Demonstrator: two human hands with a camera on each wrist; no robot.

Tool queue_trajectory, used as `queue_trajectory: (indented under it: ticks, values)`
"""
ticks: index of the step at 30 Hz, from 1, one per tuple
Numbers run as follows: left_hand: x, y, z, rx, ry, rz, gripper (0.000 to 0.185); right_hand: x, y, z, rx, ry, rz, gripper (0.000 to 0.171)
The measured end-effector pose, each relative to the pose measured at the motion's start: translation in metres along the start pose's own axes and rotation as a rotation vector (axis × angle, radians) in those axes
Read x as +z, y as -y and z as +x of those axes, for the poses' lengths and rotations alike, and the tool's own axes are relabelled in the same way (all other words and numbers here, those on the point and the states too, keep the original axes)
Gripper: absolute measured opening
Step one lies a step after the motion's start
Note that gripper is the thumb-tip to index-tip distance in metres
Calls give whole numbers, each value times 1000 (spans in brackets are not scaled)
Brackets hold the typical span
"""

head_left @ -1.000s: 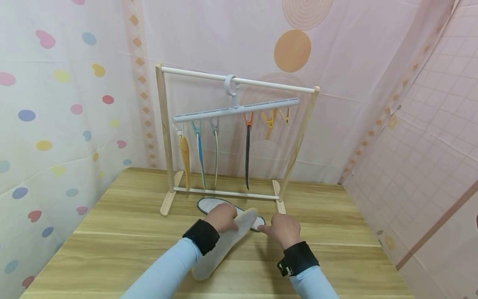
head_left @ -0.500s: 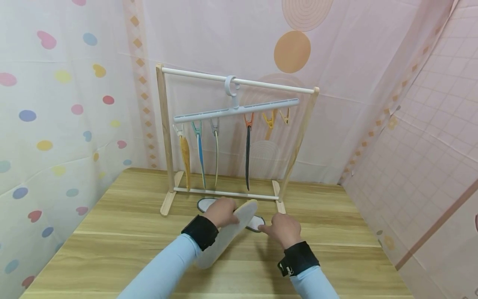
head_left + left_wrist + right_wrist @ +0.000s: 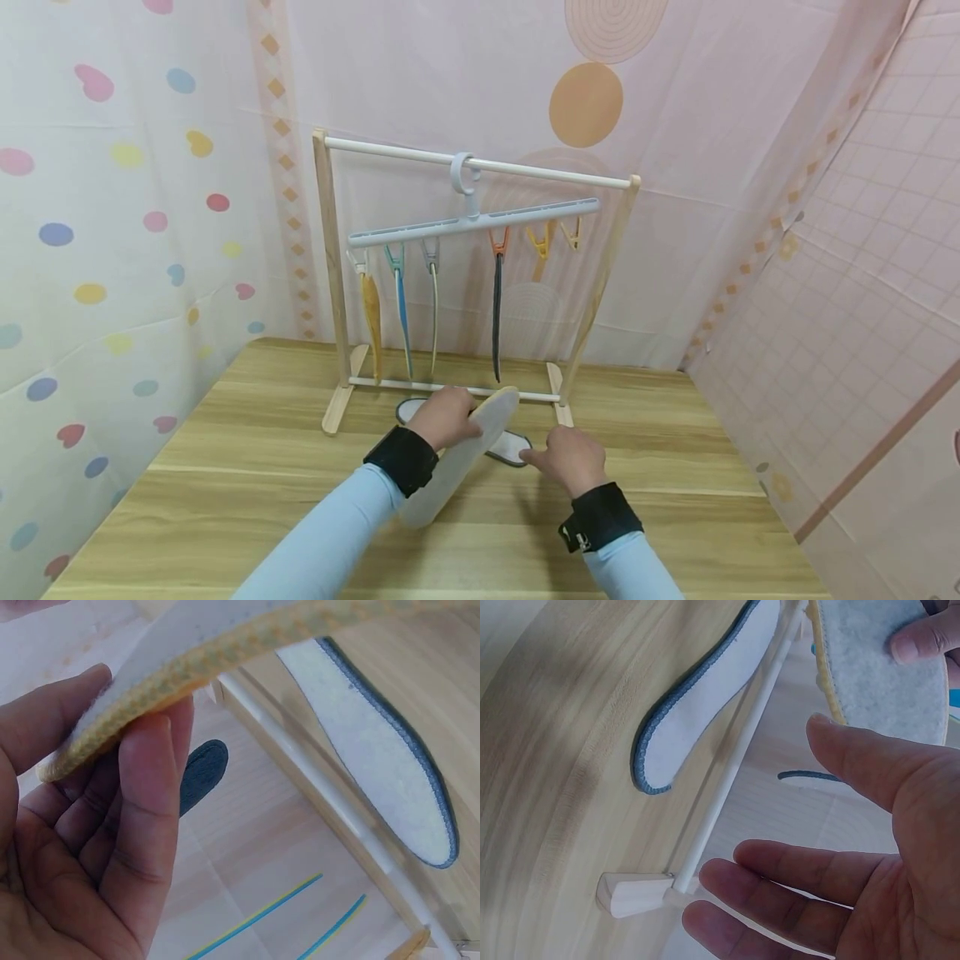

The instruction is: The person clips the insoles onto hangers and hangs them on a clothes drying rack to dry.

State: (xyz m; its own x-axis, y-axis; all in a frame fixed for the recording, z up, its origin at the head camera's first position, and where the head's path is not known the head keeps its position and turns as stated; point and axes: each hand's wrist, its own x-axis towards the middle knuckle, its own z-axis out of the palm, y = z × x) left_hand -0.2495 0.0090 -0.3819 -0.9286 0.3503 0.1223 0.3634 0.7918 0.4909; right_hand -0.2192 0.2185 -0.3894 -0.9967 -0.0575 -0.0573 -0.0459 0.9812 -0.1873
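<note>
A grey-white insole with a yellow edge (image 3: 459, 467) is raised over the table, tilted. My left hand (image 3: 444, 418) pinches it along one side, thumb on the pale face and fingers on the yellow one, as the left wrist view shows. Beneath it a white insole with dark trim (image 3: 375, 750) lies flat on the wood, partly hidden in the head view by the left hand and the held insole. My right hand (image 3: 573, 460) is beside that insole's right end. In the right wrist view its fingers are spread and relaxed, holding nothing.
Behind the hands stands a wooden rack (image 3: 336, 275) with white rods. From its top rod hangs a slanted grey hanger (image 3: 450, 225) with several coloured clips. Orange, blue, pale and black insoles (image 3: 497, 317) hang edge-on; the orange (image 3: 542, 242) and yellow clips at right hold nothing.
My left hand has lifted the yellow-edged insole slightly and turned it more edge-on, its near end rising away from the table's front. The right hand has hardly moved.
</note>
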Motion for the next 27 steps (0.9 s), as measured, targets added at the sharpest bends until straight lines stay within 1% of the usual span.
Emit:
queue_trajectory:
  ticks: [8, 15, 22, 27]
  values:
    - [-5, -4, 3, -22, -17, -61, 11, -3, 0, 1, -9, -20, -16, 53]
    - [-6, -4, 5, 12, -50, -56, 11, -5, -1, 4, -7, -18, -19, 51]
    - [-9, -7, 7, -4, -58, -92, 8, -12, 0, 6, -21, -34, -17, 49]
    - [-11, -8, 10, 19, -87, -77, 10, -15, 0, 8, -26, -43, -31, 48]
